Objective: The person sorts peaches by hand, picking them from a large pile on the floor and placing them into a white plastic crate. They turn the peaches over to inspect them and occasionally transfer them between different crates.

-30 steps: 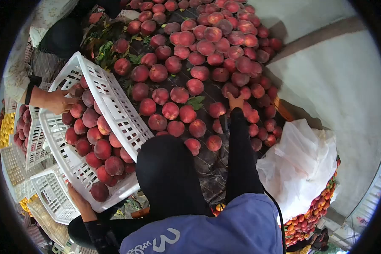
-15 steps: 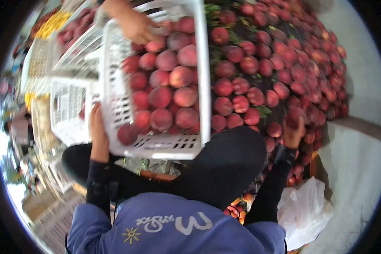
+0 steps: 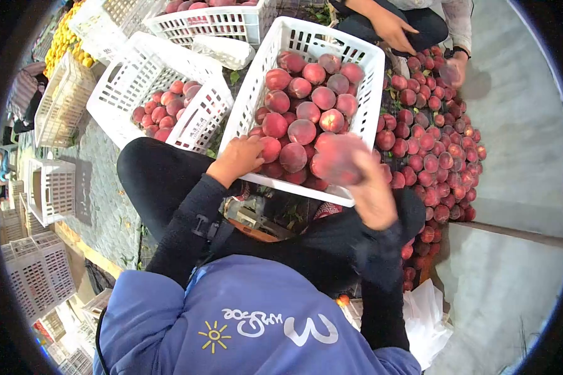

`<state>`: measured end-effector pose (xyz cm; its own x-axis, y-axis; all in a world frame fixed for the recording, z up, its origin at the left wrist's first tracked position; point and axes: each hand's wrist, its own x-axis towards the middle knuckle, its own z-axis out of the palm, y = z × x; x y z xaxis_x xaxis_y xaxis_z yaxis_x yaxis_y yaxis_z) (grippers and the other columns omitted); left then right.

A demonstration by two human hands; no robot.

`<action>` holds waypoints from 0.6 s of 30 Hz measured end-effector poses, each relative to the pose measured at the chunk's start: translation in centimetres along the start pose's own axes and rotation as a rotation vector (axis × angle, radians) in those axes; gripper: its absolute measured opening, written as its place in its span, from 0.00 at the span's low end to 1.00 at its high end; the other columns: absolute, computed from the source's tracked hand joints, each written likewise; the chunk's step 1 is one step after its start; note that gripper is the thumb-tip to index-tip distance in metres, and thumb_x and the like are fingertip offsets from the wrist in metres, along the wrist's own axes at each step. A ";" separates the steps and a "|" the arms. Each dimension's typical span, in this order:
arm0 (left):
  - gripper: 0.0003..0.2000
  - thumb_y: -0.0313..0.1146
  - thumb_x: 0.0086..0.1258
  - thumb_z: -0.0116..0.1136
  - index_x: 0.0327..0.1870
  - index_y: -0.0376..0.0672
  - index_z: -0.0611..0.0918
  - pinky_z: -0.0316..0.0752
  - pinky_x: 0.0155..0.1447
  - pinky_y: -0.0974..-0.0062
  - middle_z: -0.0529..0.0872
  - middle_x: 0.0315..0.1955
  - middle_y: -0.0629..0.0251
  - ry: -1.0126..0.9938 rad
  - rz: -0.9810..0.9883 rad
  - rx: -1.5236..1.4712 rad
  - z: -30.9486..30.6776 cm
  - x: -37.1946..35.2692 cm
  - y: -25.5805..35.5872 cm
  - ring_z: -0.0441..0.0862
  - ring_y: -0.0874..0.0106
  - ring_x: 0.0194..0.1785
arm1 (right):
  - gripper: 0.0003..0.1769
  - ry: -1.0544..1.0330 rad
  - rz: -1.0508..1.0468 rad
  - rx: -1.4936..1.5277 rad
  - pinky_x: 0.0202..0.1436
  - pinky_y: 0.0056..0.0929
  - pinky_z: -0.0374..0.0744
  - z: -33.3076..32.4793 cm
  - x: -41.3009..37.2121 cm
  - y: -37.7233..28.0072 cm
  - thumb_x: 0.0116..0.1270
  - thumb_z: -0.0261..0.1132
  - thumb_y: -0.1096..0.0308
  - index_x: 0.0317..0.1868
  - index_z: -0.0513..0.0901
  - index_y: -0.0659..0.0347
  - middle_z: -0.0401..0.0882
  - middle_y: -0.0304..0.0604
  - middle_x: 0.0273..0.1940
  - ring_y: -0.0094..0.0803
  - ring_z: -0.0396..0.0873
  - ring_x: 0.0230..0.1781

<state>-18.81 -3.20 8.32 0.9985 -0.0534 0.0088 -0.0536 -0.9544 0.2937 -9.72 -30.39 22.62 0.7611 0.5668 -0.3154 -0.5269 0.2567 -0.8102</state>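
A white plastic crate (image 3: 249, 107), loaded with dark red peaches (image 3: 301, 132), stands tilted in front of my crossed legs. My left hand (image 3: 239, 161) reaches over its near left corner, fingers curled against a peach (image 3: 269, 149). Blurred by motion, my right hand (image 3: 376, 194) is over the near right part of the crate with a peach (image 3: 339, 159) in its fingers. That peach hides some of the fruit and the rim below it.
A big heap of peaches (image 3: 441, 162) spreads along the right. Left of my crate is another white crate (image 3: 120, 94), partly filled. At top right a person's hand (image 3: 458, 67) is over the heap. A white plastic bag (image 3: 426, 319) lies at lower right.
My right hand has come from the heap to the crate with a peach. My left hand has gone from the crate's outer side to a peach inside. The view has shifted.
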 end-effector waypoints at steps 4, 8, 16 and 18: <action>0.10 0.37 0.62 0.57 0.40 0.44 0.81 0.78 0.44 0.61 0.81 0.35 0.60 0.120 -0.051 0.039 1.9 0.2 -0.3 0.82 0.59 0.41 | 0.33 0.007 0.018 -0.563 0.63 0.34 0.70 1.6 7.7 11.0 0.58 0.71 0.57 0.59 0.71 0.65 0.72 0.49 0.56 0.38 0.71 0.58; 0.09 0.34 0.67 0.50 0.42 0.47 0.81 0.78 0.43 0.63 0.82 0.34 0.63 0.128 -0.073 0.139 0.8 -0.2 0.8 0.82 0.62 0.41 | 0.42 -0.022 -0.208 -1.202 0.71 0.39 0.62 1.4 9.0 15.7 0.52 0.73 0.58 0.64 0.65 0.66 0.65 0.62 0.64 0.51 0.62 0.68; 0.12 0.30 0.67 0.48 0.48 0.43 0.78 0.76 0.50 0.61 0.84 0.41 0.58 0.171 -0.146 -0.072 0.4 -0.1 0.5 0.82 0.59 0.46 | 0.45 -0.306 0.019 -1.155 0.73 0.36 0.59 1.0 8.4 12.3 0.59 0.68 0.61 0.72 0.57 0.69 0.64 0.63 0.67 0.49 0.62 0.70; 0.12 0.30 0.67 0.48 0.49 0.43 0.78 0.75 0.50 0.60 0.84 0.40 0.58 0.176 -0.113 -0.059 0.1 0.4 1.0 0.82 0.59 0.46 | 0.44 -0.324 0.044 -1.156 0.73 0.36 0.60 0.7 9.2 12.7 0.59 0.68 0.62 0.71 0.57 0.69 0.65 0.63 0.67 0.49 0.63 0.70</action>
<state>-18.45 -4.15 8.55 0.9843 0.1102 0.1379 0.0543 -0.9323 0.3576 -9.70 -21.37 9.77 0.5329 0.7709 -0.3489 0.2276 -0.5277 -0.8184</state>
